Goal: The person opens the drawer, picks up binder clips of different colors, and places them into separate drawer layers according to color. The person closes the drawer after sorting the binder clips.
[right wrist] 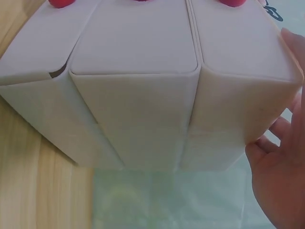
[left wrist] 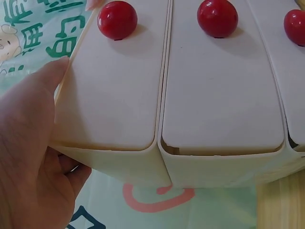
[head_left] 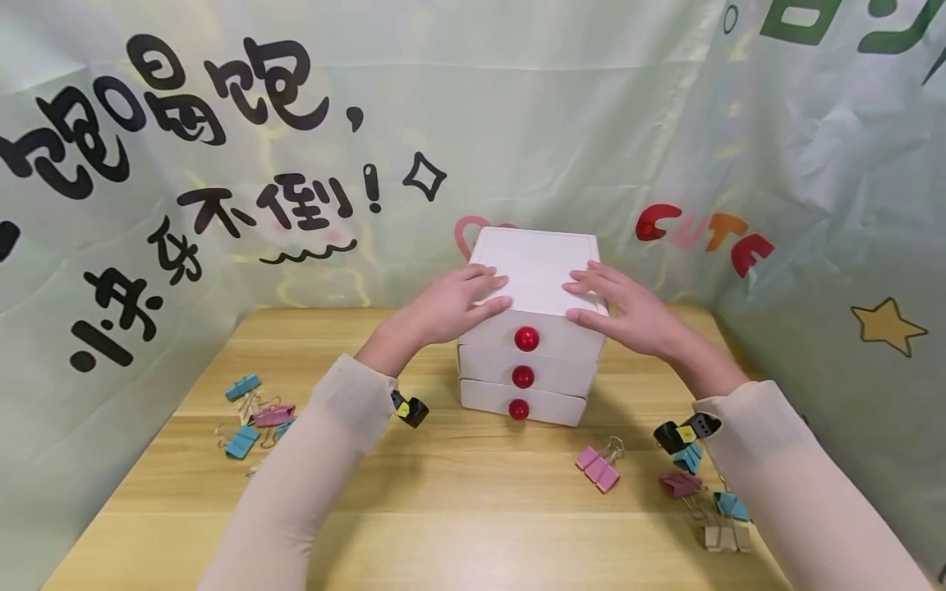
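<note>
A white three-drawer box (head_left: 538, 275) stands on the wooden table, its drawers stacked with one round red knob (head_left: 526, 338) on each front. My left hand (head_left: 454, 302) rests on the left edge of its top, fingers relaxed and spread, thumb near the front corner. On the opposite edge lies my right hand (head_left: 628, 308), thumb by the front corner and fingertips over the top. In the left wrist view, the left thumb (left wrist: 45, 78) lies along the top edge. The right wrist view shows the right fingers (right wrist: 281, 128) against the box's upper edge. All drawers appear pushed in.
Blue and pink binder clips (head_left: 242, 442) lie in a group at the table's left. A pink binder clip (head_left: 599, 468) is right of the box's front. Several more clips (head_left: 727, 538) sit near the right sleeve. A printed cloth (head_left: 414, 98) hangs behind and along the sides.
</note>
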`<action>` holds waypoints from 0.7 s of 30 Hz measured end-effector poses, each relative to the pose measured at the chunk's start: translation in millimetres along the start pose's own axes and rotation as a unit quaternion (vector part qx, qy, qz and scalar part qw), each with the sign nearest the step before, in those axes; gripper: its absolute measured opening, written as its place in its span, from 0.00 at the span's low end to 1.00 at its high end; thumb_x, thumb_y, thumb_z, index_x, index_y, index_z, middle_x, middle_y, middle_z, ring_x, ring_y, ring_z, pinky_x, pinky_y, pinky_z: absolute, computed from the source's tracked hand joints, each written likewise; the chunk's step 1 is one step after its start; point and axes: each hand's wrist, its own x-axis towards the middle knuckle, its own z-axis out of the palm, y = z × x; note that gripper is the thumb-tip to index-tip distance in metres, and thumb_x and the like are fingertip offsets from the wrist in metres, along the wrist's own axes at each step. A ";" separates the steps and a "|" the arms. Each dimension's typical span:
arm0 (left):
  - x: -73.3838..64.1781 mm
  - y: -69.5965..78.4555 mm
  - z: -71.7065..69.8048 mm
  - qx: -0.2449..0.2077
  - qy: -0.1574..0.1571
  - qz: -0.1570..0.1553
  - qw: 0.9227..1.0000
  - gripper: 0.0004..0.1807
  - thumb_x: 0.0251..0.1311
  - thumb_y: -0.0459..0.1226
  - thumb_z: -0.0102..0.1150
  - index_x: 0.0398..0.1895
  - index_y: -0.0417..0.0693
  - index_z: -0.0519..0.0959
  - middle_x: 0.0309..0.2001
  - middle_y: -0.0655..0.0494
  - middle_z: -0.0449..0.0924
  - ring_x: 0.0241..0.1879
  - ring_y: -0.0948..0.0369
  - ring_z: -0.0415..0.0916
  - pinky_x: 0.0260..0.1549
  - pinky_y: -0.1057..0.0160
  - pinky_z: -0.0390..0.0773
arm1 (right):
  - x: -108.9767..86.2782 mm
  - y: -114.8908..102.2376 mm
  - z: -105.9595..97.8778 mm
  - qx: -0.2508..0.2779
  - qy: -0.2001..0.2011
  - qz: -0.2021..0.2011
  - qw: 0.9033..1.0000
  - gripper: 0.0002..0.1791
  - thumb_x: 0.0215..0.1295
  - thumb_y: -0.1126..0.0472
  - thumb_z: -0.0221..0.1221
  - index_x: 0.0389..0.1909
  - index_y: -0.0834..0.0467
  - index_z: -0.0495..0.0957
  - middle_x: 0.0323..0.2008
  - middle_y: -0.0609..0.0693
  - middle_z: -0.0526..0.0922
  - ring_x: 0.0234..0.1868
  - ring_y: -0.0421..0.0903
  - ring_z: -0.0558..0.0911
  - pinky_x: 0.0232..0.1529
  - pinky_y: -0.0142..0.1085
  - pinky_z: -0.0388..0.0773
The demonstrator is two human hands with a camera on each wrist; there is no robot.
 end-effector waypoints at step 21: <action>-33.9 -27.6 -10.5 -0.004 0.031 0.003 1.000 0.32 0.71 0.59 0.43 0.70 0.52 0.68 0.70 0.49 0.64 0.71 0.53 0.57 0.69 0.52 0.55 | 30.9 -11.6 12.1 -0.099 -0.013 -0.098 0.990 0.33 0.67 0.38 0.55 0.68 0.51 0.70 0.70 0.51 0.67 0.71 0.53 0.62 0.67 0.57 0.59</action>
